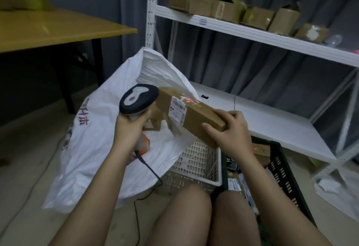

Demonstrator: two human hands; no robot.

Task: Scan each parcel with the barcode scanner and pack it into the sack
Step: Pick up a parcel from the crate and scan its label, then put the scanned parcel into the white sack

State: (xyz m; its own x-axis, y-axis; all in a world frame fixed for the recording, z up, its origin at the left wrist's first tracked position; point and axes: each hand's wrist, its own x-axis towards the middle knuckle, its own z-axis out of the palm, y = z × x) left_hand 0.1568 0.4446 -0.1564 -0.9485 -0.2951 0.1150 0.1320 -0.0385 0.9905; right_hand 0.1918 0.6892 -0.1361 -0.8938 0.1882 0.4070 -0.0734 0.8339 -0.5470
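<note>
left hand [129, 127]: grips scanner [138, 98], frame centre
right hand [228, 129]: grips box [196, 112] over sack [93, 144]
crates [196, 160]: lower right, behind knees

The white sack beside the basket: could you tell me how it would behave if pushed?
The white sack would probably crumple rather than slide: its walls are creased and slumped. Its mouth sags open unsupported, so it looks floppy. It appears thin and light, likely shifting easily.

My left grip [129, 127] hides the grey-and-black barcode scanner's [138, 98] handle; print on the long brown cardboard parcel's [196, 113] white label [177, 110] blurs, unreadable.
</note>
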